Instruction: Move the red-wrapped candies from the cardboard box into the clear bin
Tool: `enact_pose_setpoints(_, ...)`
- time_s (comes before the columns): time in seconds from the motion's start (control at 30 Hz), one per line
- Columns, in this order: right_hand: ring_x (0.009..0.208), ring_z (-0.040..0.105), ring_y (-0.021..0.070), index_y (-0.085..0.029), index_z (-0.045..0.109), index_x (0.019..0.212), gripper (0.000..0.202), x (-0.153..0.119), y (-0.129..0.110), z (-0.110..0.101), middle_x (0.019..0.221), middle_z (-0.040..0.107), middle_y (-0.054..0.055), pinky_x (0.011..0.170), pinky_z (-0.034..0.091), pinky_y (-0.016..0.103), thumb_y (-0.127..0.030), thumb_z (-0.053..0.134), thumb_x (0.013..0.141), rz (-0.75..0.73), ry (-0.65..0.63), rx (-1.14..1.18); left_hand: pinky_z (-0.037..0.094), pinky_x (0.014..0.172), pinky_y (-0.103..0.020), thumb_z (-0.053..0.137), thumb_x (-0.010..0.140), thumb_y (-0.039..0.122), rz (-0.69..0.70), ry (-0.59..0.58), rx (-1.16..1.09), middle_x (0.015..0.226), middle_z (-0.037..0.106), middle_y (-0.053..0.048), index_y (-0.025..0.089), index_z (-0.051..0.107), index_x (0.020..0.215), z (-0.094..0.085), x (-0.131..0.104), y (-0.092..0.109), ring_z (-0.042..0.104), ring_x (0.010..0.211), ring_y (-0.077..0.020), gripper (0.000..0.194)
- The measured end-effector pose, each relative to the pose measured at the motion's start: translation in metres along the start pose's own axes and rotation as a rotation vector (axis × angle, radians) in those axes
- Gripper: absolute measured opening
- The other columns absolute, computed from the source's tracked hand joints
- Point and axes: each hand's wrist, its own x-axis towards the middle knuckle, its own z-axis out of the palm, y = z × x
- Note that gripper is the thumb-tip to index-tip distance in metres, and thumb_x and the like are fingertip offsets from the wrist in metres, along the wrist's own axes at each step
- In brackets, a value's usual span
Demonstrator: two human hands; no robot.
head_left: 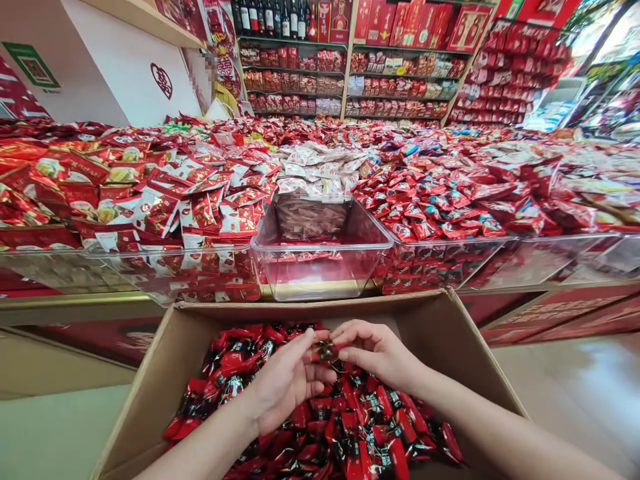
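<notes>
Both of my hands are over an open cardboard box (473, 360) partly filled with red-and-black wrapped candies (350, 427). Between them is one small shiny wrapped candy (325, 351), dark and reddish. My right hand (380, 350) pinches its right side with thumb and fingertips. My left hand (283, 383) is closed around its left side, thumb on top, with the lower fingers loosely curled. The candy's print is too small to read. Loose candies lie just below both hands.
Behind the box stands a clear plastic bin (320, 273) with a few pale packets at its back. Bins heaped with red-and-white packets (160, 200) and small red packets (430, 207) flank it. Stocked shelves (345, 73) line the back wall. A person (225, 97) is partly visible at upper left.
</notes>
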Motion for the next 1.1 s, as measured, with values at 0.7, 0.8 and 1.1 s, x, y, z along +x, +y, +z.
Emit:
enact_pose_setpoints(0.7, 0.058, 0.051, 0.0075, -0.015, 0.051, 0.080, 0.016, -0.008, -0.028, 0.018, 0.069, 0.054, -0.001, 0.056, 0.043, 0.023, -0.030, 0.052, 0.073, 0.074, 0.051, 0.020, 0.039, 0.077, -0.024, 0.056, 0.071, 0.017, 0.404, 0.122, 0.347, 0.085, 0.049, 0.001, 0.020, 0.045, 0.094, 0.017, -0.018, 0.017, 0.047, 0.084, -0.0116, 0.026)
enact_pose_setpoints(0.8, 0.066, 0.052, 0.0084, -0.018, 0.053, 0.080, 0.010, -0.013, -0.074, 0.018, 0.073, 0.056, 0.000, 0.059, 0.043, 0.021, -0.025, 0.052, 0.074, -0.186, 0.189, -0.248, 0.040, 0.067, -0.026, 0.049, 0.076, 0.027, 0.351, 0.042, 0.321, 0.083, 0.048, 0.001, 0.023, 0.041, 0.100, 0.019, -0.030, 0.026, 0.049, 0.076, -0.0124, 0.025)
enact_pose_setpoints(1.1, 0.044, 0.045, 0.0056, -0.017, 0.052, 0.067, 0.011, 0.128, -0.154, -0.006, 0.056, 0.051, -0.002, 0.044, 0.041, 0.021, -0.024, 0.061, 0.065, -0.065, 0.174, -0.439, 0.034, 0.057, -0.023, 0.046, 0.070, 0.020, 0.130, 0.015, 0.601, 0.063, 0.046, 0.004, 0.017, 0.049, 0.081, -0.006, -0.031, 0.003, 0.044, 0.059, -0.0105, 0.011)
